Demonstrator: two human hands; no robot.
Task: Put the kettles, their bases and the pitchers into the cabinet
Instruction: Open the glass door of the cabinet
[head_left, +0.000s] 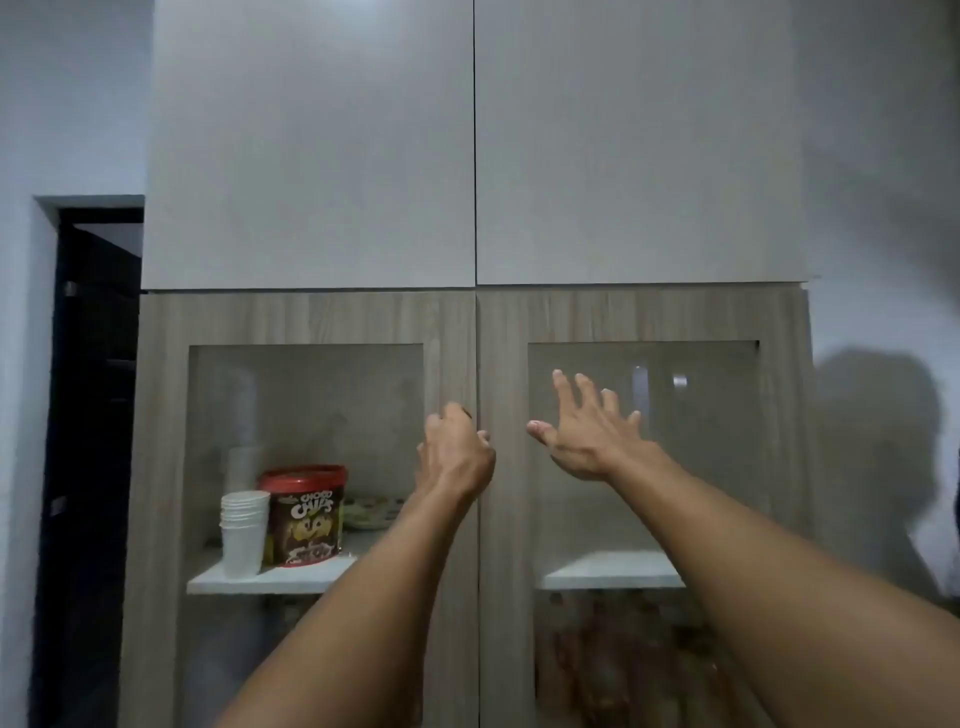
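A dark doorway (96, 364) is far left. Next comes the cabinet (644, 317), both glass doors shut. Behind the left glass, a stack of white cups (243, 532) stands just beside a red tub (307, 514) on a shelf. The left hand (454, 457) curls its fingers on the left door's edge. The right hand (587, 434) is spread wide at the right glass.
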